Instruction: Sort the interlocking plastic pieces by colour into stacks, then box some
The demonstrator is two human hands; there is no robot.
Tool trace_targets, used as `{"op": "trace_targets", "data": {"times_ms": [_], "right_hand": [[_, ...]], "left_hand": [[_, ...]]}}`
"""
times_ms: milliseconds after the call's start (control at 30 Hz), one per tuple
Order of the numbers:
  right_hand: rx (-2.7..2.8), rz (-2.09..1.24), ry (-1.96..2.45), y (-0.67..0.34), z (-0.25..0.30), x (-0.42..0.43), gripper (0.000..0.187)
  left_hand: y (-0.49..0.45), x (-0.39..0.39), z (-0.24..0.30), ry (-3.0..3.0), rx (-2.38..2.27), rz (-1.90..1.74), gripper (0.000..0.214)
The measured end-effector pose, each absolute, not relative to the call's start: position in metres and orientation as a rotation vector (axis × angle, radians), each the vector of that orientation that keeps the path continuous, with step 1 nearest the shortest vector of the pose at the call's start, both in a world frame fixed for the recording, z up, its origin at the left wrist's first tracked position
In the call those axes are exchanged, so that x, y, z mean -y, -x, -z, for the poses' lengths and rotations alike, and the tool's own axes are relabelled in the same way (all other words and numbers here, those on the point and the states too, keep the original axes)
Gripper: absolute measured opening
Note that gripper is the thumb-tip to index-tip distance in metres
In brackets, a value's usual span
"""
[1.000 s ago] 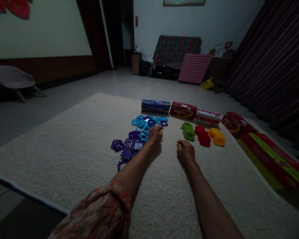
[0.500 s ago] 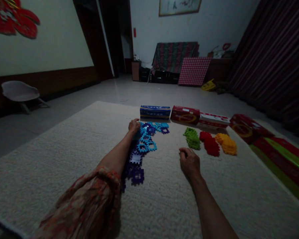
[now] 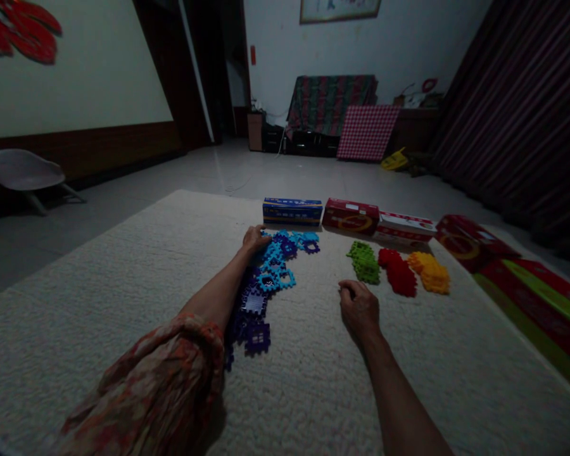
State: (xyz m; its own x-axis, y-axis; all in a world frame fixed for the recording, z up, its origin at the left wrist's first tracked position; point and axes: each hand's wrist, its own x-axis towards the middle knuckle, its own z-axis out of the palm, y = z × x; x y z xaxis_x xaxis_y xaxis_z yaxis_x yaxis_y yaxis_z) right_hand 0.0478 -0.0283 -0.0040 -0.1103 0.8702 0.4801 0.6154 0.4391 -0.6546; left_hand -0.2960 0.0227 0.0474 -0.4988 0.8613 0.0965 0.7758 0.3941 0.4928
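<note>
Head view: on the mat (image 3: 308, 380), purple and light-blue pieces (image 3: 272, 258) lie before the blue box (image 3: 292, 213). Nearer and rightward of it, the right hand (image 3: 360, 309) curls loosely; before its left end, the left hand (image 3: 254, 238) touches the pieces, its opening, and what either grip holds, unclear.
</note>
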Motion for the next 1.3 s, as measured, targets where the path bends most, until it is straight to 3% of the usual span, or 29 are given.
{"op": "trace_targets", "data": {"times_ms": [333, 533, 733, 1300], "right_hand": [[1.816, -0.375, 1.281, -0.047, 0.004, 0.027, 0.032], [1.806, -0.395, 1.276, -0.047, 0.004, 0.027, 0.031], [1.810, -0.386, 1.268, -0.047, 0.004, 0.028, 0.031], [1.823, -0.385, 1.282, -0.046, 0.002, 0.029, 0.029]], "left_hand": [[0.299, -0.003, -0.046, -1.474, -2.392, -1.038, 0.052], [0.302, 0.000, -0.049, -1.382, -2.397, -1.241, 0.033], [0.306, -0.011, -0.051, -1.225, -2.500, -1.070, 0.033], [0.295, -0.028, -0.041, -1.520, -2.537, -0.533, 0.050]]}}
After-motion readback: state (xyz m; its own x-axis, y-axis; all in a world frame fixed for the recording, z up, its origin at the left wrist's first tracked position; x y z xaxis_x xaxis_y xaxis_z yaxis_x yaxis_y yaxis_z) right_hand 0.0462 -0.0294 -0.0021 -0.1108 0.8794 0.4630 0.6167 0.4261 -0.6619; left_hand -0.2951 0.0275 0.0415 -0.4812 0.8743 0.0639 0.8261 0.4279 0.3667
